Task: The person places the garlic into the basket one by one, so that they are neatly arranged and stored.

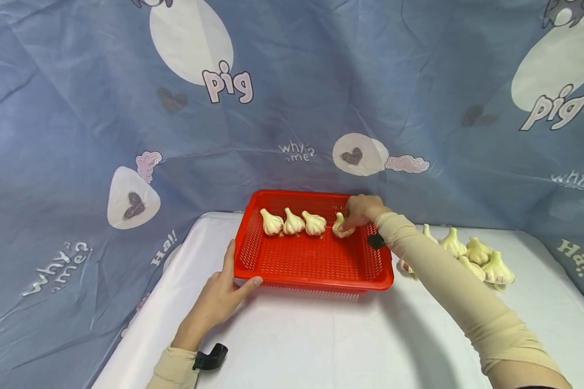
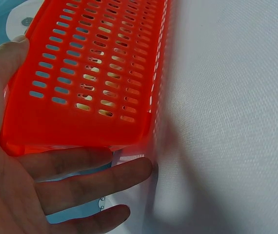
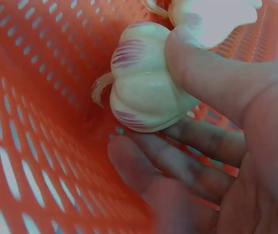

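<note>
A red plastic basket (image 1: pixel 311 259) with slotted walls stands on the table. Three pale garlic bulbs line up along its far side, among them a middle bulb (image 1: pixel 293 222). At the back right inside, my right hand (image 1: pixel 362 212) holds another garlic bulb (image 3: pixel 146 80) between thumb and fingers; purple streaks and root threads show on it in the right wrist view. My left hand (image 1: pixel 222 294) rests at the basket's front left corner, thumb and a finger along the rim. In the left wrist view its other fingers (image 2: pixel 95 183) extend straight beside the basket wall.
Right of the basket lies a group of several garlic bulbs (image 1: pixel 497 270), partly behind my right sleeve (image 1: pixel 462 286). A white cloth (image 1: pixel 302 340) covers the table. Behind it hangs a blue printed sheet (image 1: pixel 292 108).
</note>
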Demonstrator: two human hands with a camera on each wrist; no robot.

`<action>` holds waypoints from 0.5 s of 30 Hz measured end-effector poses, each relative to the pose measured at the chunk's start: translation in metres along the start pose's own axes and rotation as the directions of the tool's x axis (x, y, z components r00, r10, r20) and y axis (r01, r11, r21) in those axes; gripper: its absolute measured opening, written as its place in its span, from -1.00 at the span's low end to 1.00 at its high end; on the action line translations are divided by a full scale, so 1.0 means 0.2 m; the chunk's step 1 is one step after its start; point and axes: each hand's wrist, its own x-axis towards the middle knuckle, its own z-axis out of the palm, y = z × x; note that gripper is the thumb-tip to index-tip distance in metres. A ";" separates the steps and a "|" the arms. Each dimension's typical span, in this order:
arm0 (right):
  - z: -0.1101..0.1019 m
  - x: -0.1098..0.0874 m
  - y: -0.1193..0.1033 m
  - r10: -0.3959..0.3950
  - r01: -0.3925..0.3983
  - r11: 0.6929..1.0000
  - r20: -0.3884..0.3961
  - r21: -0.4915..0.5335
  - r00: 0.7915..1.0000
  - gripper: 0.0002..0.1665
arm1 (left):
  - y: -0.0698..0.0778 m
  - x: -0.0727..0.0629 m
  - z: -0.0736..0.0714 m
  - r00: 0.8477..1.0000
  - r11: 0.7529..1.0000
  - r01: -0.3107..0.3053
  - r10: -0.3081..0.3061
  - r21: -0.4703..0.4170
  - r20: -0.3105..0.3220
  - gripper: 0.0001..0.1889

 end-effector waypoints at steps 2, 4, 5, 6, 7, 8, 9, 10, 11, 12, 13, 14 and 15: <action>0.03 0.01 0.00 -0.015 0.014 1.000 0.009 0.024 1.000 -0.39 | 0.00 0.00 0.00 1.000 1.000 0.003 -0.003 -0.001 0.007 0.23; 0.05 0.02 0.00 -0.030 0.029 0.999 0.023 0.043 0.999 -0.42 | 0.00 0.00 0.01 1.000 1.000 0.008 -0.008 0.001 0.012 0.23; 0.06 0.03 0.00 -0.036 0.035 0.998 0.023 0.047 0.999 -0.43 | 0.00 0.00 0.01 1.000 1.000 0.007 -0.008 0.004 0.015 0.23; 0.07 0.03 0.00 -0.039 0.038 0.998 0.021 0.048 0.999 -0.44 | 0.01 0.00 0.01 1.000 1.000 0.008 -0.008 0.004 0.016 0.23; 0.08 0.03 0.00 -0.042 0.041 0.998 0.013 0.048 0.999 -0.44 | 0.01 -0.01 0.01 1.000 1.000 0.010 -0.010 0.006 0.017 0.23; 0.08 0.03 0.00 -0.045 0.045 0.998 0.001 0.047 0.999 -0.44 | 0.01 -0.01 0.00 1.000 1.000 0.010 -0.010 0.009 0.014 0.23; 0.08 0.04 0.00 -0.047 0.047 0.998 -0.008 0.049 0.999 -0.44 | 0.01 -0.01 0.00 1.000 1.000 0.009 -0.009 0.011 0.011 0.23; 0.08 0.04 -0.01 -0.044 0.045 0.998 -0.017 0.051 0.999 -0.44 | 0.01 -0.01 0.00 1.000 1.000 0.007 -0.007 0.014 0.006 0.22; 0.08 0.04 -0.01 -0.040 0.042 0.998 -0.027 0.053 0.999 -0.43 | 0.01 -0.01 0.00 1.000 1.000 0.005 -0.005 0.014 0.004 0.22; 0.08 0.04 -0.01 -0.037 0.039 0.998 -0.034 0.055 0.999 -0.43 | 0.00 0.00 0.00 1.000 1.000 0.005 -0.005 0.016 0.002 0.22; 0.08 0.05 -0.01 -0.033 0.035 0.998 -0.038 0.059 0.999 -0.44 | 0.00 0.00 0.00 1.000 1.000 0.005 -0.005 0.016 0.001 0.22; 0.08 0.05 -0.02 -0.029 0.031 0.998 -0.041 0.061 0.999 -0.45 | 0.00 0.00 0.00 1.000 1.000 0.005 -0.005 0.015 0.000 0.22; 0.08 0.06 -0.02 -0.025 0.028 0.998 -0.043 0.060 0.999 -0.46 | 0.00 0.00 0.00 1.000 1.000 0.006 -0.006 0.014 -0.002 0.22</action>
